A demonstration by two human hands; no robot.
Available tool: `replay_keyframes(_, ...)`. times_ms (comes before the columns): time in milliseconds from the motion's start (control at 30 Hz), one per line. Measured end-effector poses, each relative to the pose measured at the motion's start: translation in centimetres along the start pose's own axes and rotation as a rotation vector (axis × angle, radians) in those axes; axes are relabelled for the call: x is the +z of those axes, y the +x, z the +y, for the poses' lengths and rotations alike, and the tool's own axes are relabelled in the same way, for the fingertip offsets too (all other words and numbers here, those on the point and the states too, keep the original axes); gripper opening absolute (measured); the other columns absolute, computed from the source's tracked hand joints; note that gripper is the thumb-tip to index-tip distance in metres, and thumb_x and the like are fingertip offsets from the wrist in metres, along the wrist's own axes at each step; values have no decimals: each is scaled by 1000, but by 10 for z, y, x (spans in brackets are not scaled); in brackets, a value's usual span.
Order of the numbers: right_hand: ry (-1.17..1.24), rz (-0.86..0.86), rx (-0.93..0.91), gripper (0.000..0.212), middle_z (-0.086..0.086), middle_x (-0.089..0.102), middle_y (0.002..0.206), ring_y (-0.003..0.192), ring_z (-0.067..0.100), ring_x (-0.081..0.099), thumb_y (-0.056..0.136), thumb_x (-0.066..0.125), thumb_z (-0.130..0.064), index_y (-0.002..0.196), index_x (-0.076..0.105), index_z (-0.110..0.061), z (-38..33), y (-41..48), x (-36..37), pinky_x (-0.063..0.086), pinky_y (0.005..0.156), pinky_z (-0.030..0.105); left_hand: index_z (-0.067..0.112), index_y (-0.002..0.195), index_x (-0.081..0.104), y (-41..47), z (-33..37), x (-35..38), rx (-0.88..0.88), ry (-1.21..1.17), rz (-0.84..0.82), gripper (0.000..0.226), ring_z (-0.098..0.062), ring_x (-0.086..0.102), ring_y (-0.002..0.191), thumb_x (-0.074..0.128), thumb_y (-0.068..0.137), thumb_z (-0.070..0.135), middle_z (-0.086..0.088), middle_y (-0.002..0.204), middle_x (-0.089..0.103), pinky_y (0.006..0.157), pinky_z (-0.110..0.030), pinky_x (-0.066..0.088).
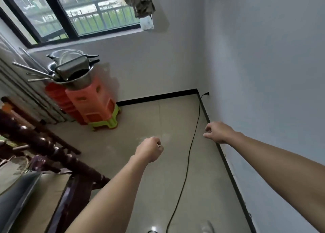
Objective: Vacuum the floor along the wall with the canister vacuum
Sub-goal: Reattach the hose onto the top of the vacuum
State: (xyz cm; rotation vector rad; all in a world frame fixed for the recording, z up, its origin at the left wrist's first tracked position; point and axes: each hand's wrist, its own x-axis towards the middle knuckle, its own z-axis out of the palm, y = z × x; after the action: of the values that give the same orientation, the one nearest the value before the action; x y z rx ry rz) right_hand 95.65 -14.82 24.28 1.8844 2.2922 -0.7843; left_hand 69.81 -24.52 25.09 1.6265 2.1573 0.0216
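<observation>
Black cord [189, 155] leaves the bottom edge beside a pale shoe [207, 226] and snakes away over the tiled floor [158, 188], loose and close to the skirting [228, 166]. It is most likely the vacuum's lead, left slack so the machine can travel. The vacuum itself is not in view; judging by the cord, it sits behind or below the person.

Both bare arms reach forward over the floor. The left hand [151, 150] is curled into a loose fist, knuckles up, with nothing in it. The right hand [218, 131] hangs over the skirting, close to the wall [263, 74], fingers slackly bent and thumb out, also gripping nothing. Neither touches the cord. Vacuuming looks not yet begun, since no hose or wand is in either hand.

Off to the left stands dark turned-wood furniture [44, 145]. Farther on, orange stools [95, 106] are stacked in the corner with metal basins [75, 71] piled on top, probably to keep the floor free.

At the far corner the cord rises to a plug [206, 94] low on the wall, so it crosses the strip to be cleaned. Above are a dark-framed window [88, 13] and a hanging cloth [139, 0].
</observation>
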Motion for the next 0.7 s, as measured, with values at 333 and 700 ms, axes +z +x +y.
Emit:
replay_keyframes(333, 13, -78, -17, 41, 9, 62, 126, 112, 27, 59, 88, 62, -40, 122, 63, -18, -79, 220, -60, 49, 95, 39, 25, 108, 64, 208, -55, -82, -108, -59, 1, 25, -25, 61, 96, 51, 90, 37, -1, 107, 66, 76, -31, 50)
replay_keyframes(700, 180, -69, 263, 35, 10, 64, 121, 105, 26, 61, 89, 65, -35, 118, 64, -14, -117, 432, -77, 50, 89, 34, 24, 106, 62, 475, -76, -140, 78, 13, -131, 25, -24, 60, 90, 49, 89, 35, -3, 104, 64, 69, -28, 42)
